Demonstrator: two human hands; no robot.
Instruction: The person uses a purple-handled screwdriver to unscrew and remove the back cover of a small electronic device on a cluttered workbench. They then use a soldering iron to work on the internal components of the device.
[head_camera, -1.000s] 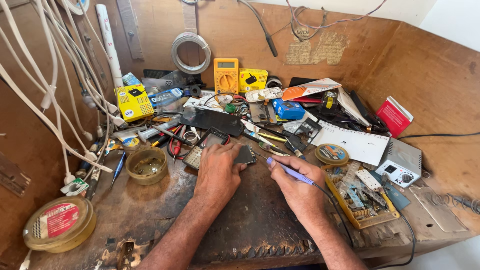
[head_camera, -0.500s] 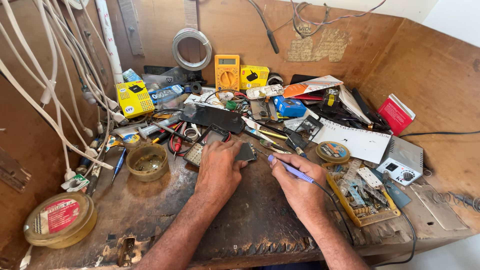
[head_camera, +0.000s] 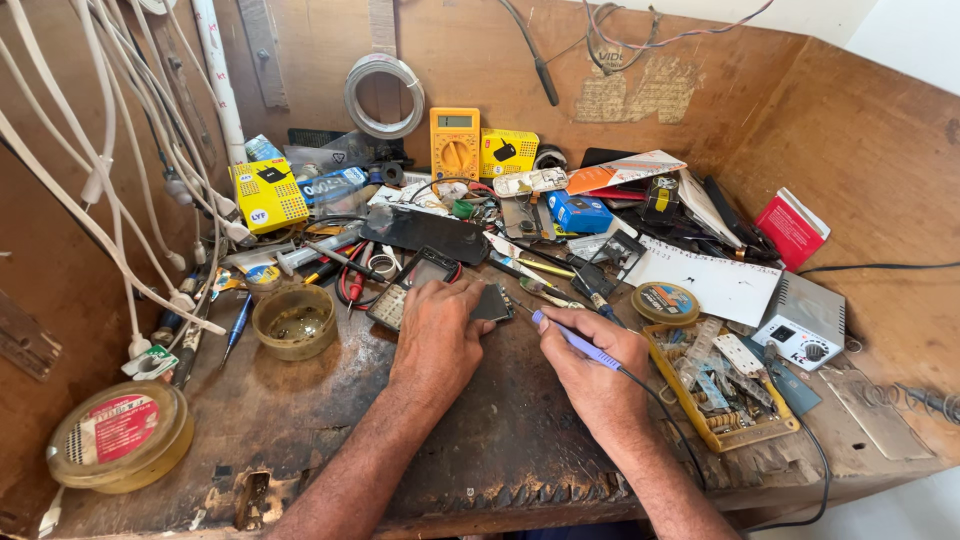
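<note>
A yellow box was set near the desk's left edge, a red box near its right.

The left hand hides most of the small circuit board.

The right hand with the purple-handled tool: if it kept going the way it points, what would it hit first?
Most likely the small dark board under the left hand; the right hand aims its purple-handled tool up-left toward it, though depth is unclear.
</note>
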